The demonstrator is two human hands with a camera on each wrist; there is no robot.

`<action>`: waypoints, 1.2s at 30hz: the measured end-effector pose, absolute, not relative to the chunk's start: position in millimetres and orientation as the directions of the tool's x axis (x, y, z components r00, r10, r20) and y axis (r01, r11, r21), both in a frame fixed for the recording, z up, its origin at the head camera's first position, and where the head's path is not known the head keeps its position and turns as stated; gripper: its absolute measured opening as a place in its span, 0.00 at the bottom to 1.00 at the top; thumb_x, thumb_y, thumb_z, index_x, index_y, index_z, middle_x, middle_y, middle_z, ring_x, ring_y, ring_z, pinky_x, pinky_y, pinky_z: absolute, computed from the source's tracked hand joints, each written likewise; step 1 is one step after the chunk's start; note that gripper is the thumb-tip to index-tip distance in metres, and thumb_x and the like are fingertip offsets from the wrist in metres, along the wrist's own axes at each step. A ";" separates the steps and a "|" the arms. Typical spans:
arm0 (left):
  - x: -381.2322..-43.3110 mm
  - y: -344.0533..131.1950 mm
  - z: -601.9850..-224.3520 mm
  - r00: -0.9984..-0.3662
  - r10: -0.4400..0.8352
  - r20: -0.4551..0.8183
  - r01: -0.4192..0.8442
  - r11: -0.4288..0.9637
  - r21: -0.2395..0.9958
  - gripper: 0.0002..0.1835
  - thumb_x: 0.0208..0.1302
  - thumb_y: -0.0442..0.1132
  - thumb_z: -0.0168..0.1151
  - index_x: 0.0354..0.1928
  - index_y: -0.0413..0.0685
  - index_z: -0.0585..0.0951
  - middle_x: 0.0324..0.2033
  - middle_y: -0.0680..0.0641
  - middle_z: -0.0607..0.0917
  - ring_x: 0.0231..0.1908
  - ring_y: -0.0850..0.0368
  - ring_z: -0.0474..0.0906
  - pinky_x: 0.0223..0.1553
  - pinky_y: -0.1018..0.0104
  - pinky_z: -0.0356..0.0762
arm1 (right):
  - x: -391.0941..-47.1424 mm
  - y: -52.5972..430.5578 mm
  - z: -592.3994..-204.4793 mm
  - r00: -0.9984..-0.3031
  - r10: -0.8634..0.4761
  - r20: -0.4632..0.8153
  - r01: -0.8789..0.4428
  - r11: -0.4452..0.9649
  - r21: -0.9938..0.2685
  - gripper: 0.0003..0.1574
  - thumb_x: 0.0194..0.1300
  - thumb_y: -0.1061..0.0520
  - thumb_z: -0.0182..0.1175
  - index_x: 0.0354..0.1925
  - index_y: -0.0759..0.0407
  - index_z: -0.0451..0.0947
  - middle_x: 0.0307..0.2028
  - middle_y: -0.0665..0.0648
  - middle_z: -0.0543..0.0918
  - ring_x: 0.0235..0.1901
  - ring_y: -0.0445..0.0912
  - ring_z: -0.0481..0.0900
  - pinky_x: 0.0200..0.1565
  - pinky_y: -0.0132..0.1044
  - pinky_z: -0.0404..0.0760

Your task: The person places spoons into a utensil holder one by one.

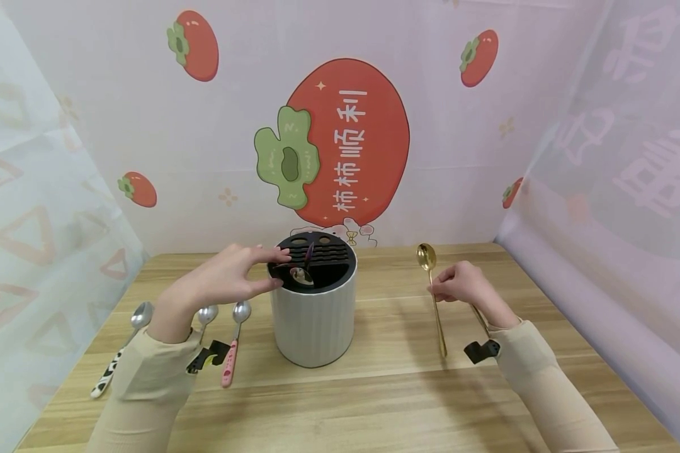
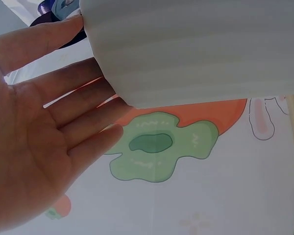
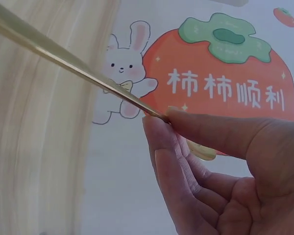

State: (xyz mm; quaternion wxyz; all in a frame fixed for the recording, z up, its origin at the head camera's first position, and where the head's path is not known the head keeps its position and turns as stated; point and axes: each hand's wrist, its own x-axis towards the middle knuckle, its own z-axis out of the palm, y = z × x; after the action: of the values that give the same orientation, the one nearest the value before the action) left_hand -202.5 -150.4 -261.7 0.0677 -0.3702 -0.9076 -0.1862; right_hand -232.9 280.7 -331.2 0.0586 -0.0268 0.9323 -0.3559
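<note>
Because the gold spoon appears to be slender polished metal, treat it as light, stiff and not readily broken; its glossy surface is likely to be somewhat slippery, and the narrow handle could rotate between the fingertips. It is located to the right of the holder, over the table, with its bowl away from the person and its handle end toward them; whether that end touches the table cannot be told.

The right hand pinches the handle between thumb and fingertips, nearer the bowl than the handle end; this is judged a sound grip position, as the bowl probably carries much of the weight; a hold at the extreme handle end would let the bowl swing, and a hold on the curved bowl would offer less purchase.

The left hand is spread at the left side of the holder, thumb apart from the extended fingers, tips at the edge of the black insert; the pressure applied cannot be judged. The ribbed holder is probably rigid; steady it by rim or outer wall; excessive side force near the top could tip it.
</note>
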 end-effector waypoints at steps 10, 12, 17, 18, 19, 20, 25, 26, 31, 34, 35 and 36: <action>-202.1 -150.5 -261.4 -0.718 0.648 0.254 0.695 0.657 0.290 0.19 0.61 0.43 0.63 0.55 0.51 0.80 0.56 0.44 0.80 0.55 0.45 0.77 0.55 0.48 0.74 | -229.1 272.2 -320.1 -0.994 -0.082 -0.072 -0.010 0.723 -0.691 0.14 0.58 0.53 0.66 0.33 0.65 0.84 0.24 0.54 0.86 0.25 0.41 0.84 0.31 0.35 0.84; -202.4 -150.5 -261.6 -0.716 0.650 0.255 0.697 0.655 0.290 0.19 0.61 0.43 0.62 0.55 0.51 0.80 0.56 0.44 0.80 0.55 0.45 0.77 0.55 0.48 0.74 | -228.2 270.4 -318.2 -0.994 -0.088 -0.066 -0.017 0.716 -0.698 0.15 0.58 0.53 0.66 0.34 0.65 0.84 0.25 0.54 0.87 0.25 0.41 0.85 0.32 0.36 0.84; -203.3 -150.5 -262.6 -0.713 0.650 0.262 0.701 0.654 0.284 0.19 0.61 0.43 0.62 0.55 0.51 0.80 0.56 0.44 0.80 0.55 0.45 0.77 0.55 0.48 0.74 | -225.6 265.1 -312.9 -0.994 -0.096 -0.047 -0.034 0.704 -0.710 0.16 0.58 0.52 0.66 0.36 0.66 0.83 0.27 0.56 0.87 0.26 0.42 0.86 0.33 0.36 0.85; -203.3 -150.4 -262.8 -0.716 0.648 0.261 0.698 0.657 0.284 0.20 0.60 0.43 0.63 0.55 0.51 0.80 0.57 0.44 0.80 0.55 0.45 0.77 0.55 0.48 0.74 | -224.9 263.9 -311.4 -0.995 -0.095 -0.042 -0.037 0.704 -0.709 0.17 0.58 0.52 0.66 0.36 0.67 0.83 0.27 0.56 0.87 0.27 0.43 0.86 0.33 0.36 0.85; -203.1 -150.3 -262.6 -0.717 0.646 0.261 0.697 0.659 0.283 0.20 0.60 0.44 0.63 0.55 0.51 0.80 0.57 0.45 0.80 0.55 0.46 0.78 0.55 0.48 0.74 | -224.5 262.4 -309.8 -0.995 -0.096 -0.038 -0.040 0.701 -0.712 0.17 0.58 0.52 0.66 0.36 0.67 0.82 0.27 0.57 0.87 0.27 0.43 0.86 0.33 0.36 0.85; -203.0 -150.3 -262.4 -0.719 0.644 0.261 0.695 0.661 0.283 0.20 0.60 0.44 0.63 0.55 0.51 0.80 0.57 0.45 0.80 0.55 0.46 0.78 0.55 0.49 0.74 | -223.8 261.0 -308.0 -0.995 -0.094 -0.034 -0.041 0.700 -0.713 0.18 0.58 0.51 0.66 0.37 0.66 0.82 0.28 0.56 0.87 0.27 0.43 0.86 0.33 0.36 0.85; -202.6 -150.6 -262.1 -0.727 0.638 0.254 0.687 0.666 0.291 0.20 0.59 0.44 0.64 0.55 0.52 0.80 0.57 0.46 0.79 0.55 0.47 0.77 0.55 0.49 0.74 | -221.9 252.2 -299.1 -0.996 -0.087 -0.023 -0.043 0.690 -0.723 0.19 0.57 0.49 0.67 0.37 0.65 0.82 0.28 0.56 0.88 0.27 0.43 0.86 0.35 0.37 0.85; -202.6 -150.6 -262.1 -0.727 0.638 0.254 0.687 0.666 0.292 0.20 0.59 0.44 0.64 0.55 0.52 0.80 0.57 0.46 0.79 0.55 0.47 0.77 0.55 0.49 0.74 | -221.7 250.4 -297.7 -0.996 -0.086 -0.020 -0.045 0.687 -0.725 0.19 0.57 0.49 0.67 0.37 0.65 0.82 0.29 0.57 0.88 0.27 0.44 0.86 0.35 0.38 0.85; -203.3 -150.4 -263.1 -0.726 0.636 0.261 0.688 0.666 0.288 0.20 0.59 0.44 0.64 0.54 0.52 0.80 0.57 0.46 0.79 0.55 0.47 0.77 0.55 0.50 0.74 | -221.7 241.8 -291.2 -0.996 -0.093 0.006 -0.065 0.648 -0.758 0.19 0.57 0.51 0.68 0.38 0.66 0.82 0.29 0.58 0.87 0.27 0.44 0.86 0.35 0.37 0.85; -204.0 -150.8 -263.8 -0.724 0.637 0.265 0.690 0.665 0.285 0.20 0.59 0.45 0.64 0.54 0.52 0.80 0.57 0.46 0.80 0.55 0.47 0.78 0.55 0.49 0.74 | -223.2 236.6 -287.6 -0.995 -0.098 0.027 -0.083 0.619 -0.781 0.18 0.56 0.53 0.68 0.37 0.68 0.81 0.29 0.59 0.87 0.27 0.43 0.86 0.34 0.37 0.85; -204.2 -151.0 -264.2 -0.722 0.639 0.267 0.692 0.663 0.284 0.20 0.59 0.44 0.63 0.54 0.52 0.80 0.57 0.46 0.80 0.55 0.47 0.78 0.55 0.49 0.74 | -223.6 234.9 -286.4 -0.994 -0.102 0.035 -0.091 0.610 -0.787 0.18 0.56 0.54 0.68 0.37 0.68 0.81 0.29 0.59 0.87 0.27 0.43 0.86 0.34 0.37 0.85; -204.2 -150.9 -264.1 -0.724 0.637 0.265 0.690 0.666 0.286 0.20 0.59 0.45 0.63 0.54 0.53 0.80 0.57 0.46 0.80 0.55 0.47 0.78 0.55 0.50 0.74 | -224.0 233.2 -285.1 -0.994 -0.104 0.042 -0.097 0.602 -0.792 0.17 0.56 0.54 0.68 0.37 0.68 0.81 0.29 0.59 0.87 0.26 0.43 0.86 0.34 0.37 0.85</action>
State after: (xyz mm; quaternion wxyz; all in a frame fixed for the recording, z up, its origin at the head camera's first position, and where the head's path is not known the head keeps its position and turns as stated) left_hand -204.2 -150.9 -264.1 0.0712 -0.3644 -0.9098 -0.1855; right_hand -224.0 233.2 -285.1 0.0041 -0.0561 0.8951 -0.4424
